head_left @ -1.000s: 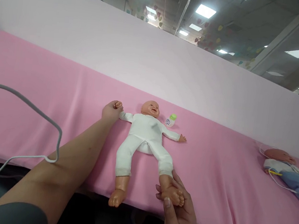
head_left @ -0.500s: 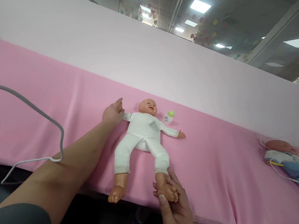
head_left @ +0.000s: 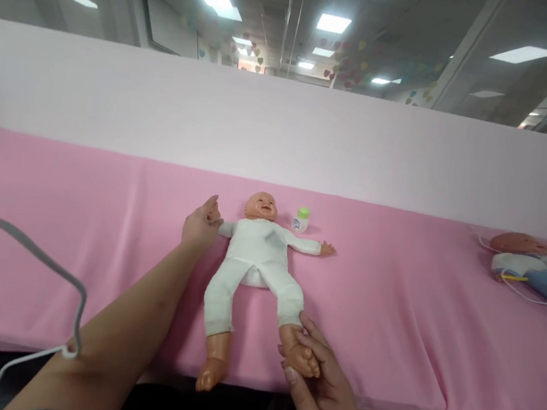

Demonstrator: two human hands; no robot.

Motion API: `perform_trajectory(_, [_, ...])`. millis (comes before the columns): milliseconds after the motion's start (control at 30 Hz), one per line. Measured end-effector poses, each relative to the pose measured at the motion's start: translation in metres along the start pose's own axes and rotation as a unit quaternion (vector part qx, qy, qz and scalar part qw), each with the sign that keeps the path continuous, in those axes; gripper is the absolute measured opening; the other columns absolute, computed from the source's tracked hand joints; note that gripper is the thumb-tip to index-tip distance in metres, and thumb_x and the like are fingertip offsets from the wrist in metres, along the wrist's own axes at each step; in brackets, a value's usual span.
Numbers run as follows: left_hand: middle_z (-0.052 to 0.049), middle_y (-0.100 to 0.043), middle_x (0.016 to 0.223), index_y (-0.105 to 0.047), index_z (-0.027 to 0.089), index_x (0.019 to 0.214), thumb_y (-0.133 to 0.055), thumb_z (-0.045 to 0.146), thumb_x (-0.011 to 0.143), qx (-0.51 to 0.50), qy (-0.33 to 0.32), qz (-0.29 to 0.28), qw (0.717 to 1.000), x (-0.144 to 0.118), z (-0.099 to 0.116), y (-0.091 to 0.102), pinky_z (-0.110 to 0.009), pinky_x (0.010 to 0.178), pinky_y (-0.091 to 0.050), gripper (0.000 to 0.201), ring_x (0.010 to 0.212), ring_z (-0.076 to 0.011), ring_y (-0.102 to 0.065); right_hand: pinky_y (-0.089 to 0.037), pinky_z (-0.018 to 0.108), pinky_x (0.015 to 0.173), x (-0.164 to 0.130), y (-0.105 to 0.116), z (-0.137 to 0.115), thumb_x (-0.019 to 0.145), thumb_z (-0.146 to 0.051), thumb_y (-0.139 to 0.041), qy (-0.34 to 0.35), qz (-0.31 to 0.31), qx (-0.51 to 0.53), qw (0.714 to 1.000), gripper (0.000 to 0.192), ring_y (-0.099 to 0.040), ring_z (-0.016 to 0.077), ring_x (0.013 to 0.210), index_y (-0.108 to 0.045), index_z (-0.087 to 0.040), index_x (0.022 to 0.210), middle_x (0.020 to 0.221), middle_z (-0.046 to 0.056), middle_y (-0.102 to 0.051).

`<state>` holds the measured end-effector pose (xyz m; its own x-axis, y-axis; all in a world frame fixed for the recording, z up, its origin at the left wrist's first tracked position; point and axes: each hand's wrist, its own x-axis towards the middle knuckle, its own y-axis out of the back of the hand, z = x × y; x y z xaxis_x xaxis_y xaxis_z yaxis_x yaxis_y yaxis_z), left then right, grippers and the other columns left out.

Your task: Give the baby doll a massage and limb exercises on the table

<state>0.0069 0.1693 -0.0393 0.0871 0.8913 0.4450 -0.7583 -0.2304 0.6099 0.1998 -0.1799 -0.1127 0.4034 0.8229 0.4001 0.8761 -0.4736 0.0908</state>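
A baby doll [head_left: 258,247] in a white long-sleeved suit lies on its back on a pink sheet, arms spread and bare feet toward me. My left hand [head_left: 202,224] is closed around the doll's hand on the left side of the view. At the front edge, my right hand [head_left: 325,386] wraps the doll's foot [head_left: 301,356] on the right, with my thumb at the sole and my fingers behind the ankle. The doll's other foot [head_left: 212,372] rests free over the edge. Beside its head stands a small clear bottle with a green cap [head_left: 301,219].
On the right of the pink sheet [head_left: 385,354] lies a second doll [head_left: 542,267] in blue and white clothing, with thin white tubing. A low white wall [head_left: 282,139] runs behind, glass above it. A grey cable [head_left: 44,259] arcs over my left forearm.
The camera view has tilted and levelled, so the wall and bed edge look straighter and lower. Both my hands keep their hold on the doll's hand and foot.
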Motion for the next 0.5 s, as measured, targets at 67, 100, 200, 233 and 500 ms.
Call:
perform_trajectory(67, [-0.008,-0.072,0.126,-0.048,0.034,0.158,-0.066,0.026,0.091,0.011,-0.028,-0.003,1.000,-0.001,0.012,0.002,-0.038,0.088,-0.053,0.069,0.108,-0.0289,-0.069,-0.050,0.056,0.113,0.006,0.003,-0.005,0.092,-0.026,-0.076,0.003,-0.010,-0.009,1.000,0.042,-0.054,0.0368,0.144,-0.072,-0.028,0.134,0.153,0.015,-0.060])
perform_trajectory(100, [-0.008,-0.072,0.125,-0.048,0.034,0.158,-0.065,0.025,0.092,0.020,-0.044,-0.009,0.999,-0.002,0.020,0.002,-0.038,0.088,-0.052,0.069,0.108,-0.0286,-0.069,-0.050,0.056,0.114,0.009,0.004,-0.008,0.091,-0.026,-0.077,-0.001,-0.017,-0.015,1.000,0.042,-0.056,0.0363,0.143,-0.073,-0.028,0.133,0.151,0.015,-0.061])
perform_trajectory(200, [-0.008,-0.072,0.129,-0.043,0.032,0.160,-0.064,0.023,0.091,0.048,-0.094,-0.030,0.994,-0.005,0.046,0.000,-0.039,0.092,-0.051,0.072,0.111,-0.0291,-0.069,-0.049,0.054,0.116,0.025,0.006,-0.019,0.089,-0.026,-0.078,-0.024,-0.039,-0.025,0.999,0.043,-0.057,0.0351,0.142,-0.074,-0.028,0.132,0.151,0.015,-0.062])
perform_trajectory(233, [-0.008,-0.071,0.133,-0.040,0.032,0.162,-0.064,0.023,0.091,0.057,-0.109,-0.039,0.992,-0.007,0.056,-0.002,-0.039,0.093,-0.051,0.075,0.114,-0.0298,-0.069,-0.049,0.054,0.115,0.031,0.006,-0.023,0.089,-0.026,-0.078,-0.029,-0.042,-0.022,0.998,0.043,-0.056,0.0350,0.142,-0.074,-0.028,0.132,0.152,0.015,-0.060])
perform_trajectory(500, [-0.010,-0.078,0.115,-0.060,0.026,0.135,-0.057,0.025,0.096,0.177,-0.178,-0.117,0.961,-0.022,0.083,-0.020,-0.036,0.075,-0.047,0.038,0.099,-0.0306,-0.074,-0.044,0.059,0.120,0.103,0.000,-0.051,0.096,-0.034,-0.072,0.028,-0.074,-0.013,0.997,0.033,-0.043,0.0323,0.153,-0.074,-0.027,0.128,0.135,0.010,-0.072])
